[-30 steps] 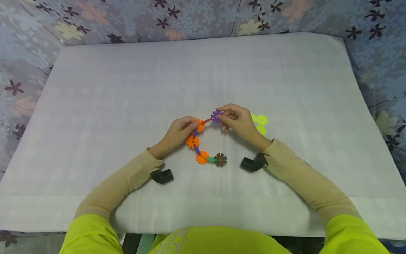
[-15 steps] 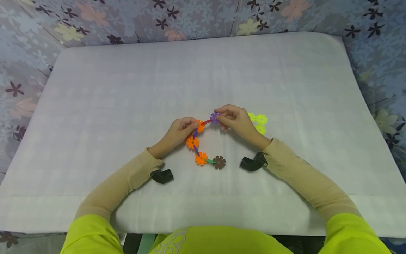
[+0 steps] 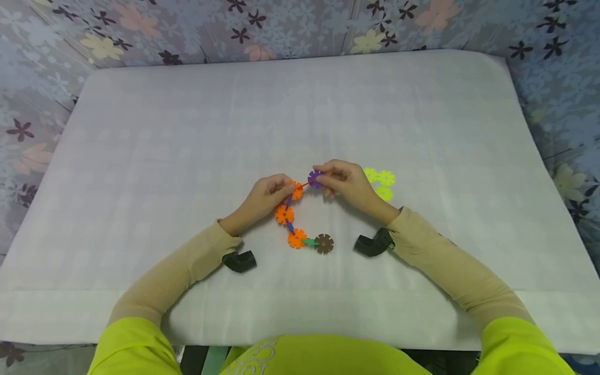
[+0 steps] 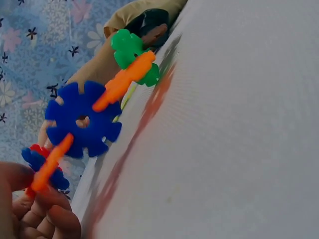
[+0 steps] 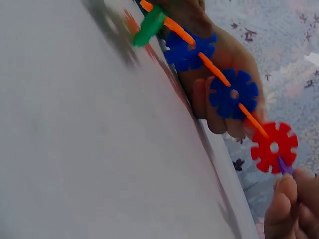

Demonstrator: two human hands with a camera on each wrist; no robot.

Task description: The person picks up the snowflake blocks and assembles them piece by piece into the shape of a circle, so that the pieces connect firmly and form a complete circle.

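A curved chain of slotted plastic snowflake discs hangs between my hands. My left hand [image 3: 267, 195] pinches the orange disc [image 3: 297, 190] near its upper end. At that end, my right hand [image 3: 351, 185] pinches a purple disc [image 3: 314, 179] between thumb and fingers. Between these two sits a red disc [image 5: 281, 144], nearly edge-on in the head view, joined to both. Blue discs [image 4: 83, 119] and further orange discs [image 3: 284, 214] alternate down the chain. A green disc [image 4: 130, 52] and a brown disc [image 3: 324, 244] form the loose lower end. Fingers partly hide the purple disc.
Bright yellow discs [image 3: 384, 194] lie together on the white-covered table [image 3: 187, 130], just right of my right hand. Black curved pieces [image 3: 239, 261] project from both sleeve cuffs. The table's near edge runs close to the person's body.
My right hand has moved slightly left and toward the body with the purple disc, closer to my left hand. The red disc has turned edge-on, and the chain's lower end has shifted slightly toward the body.
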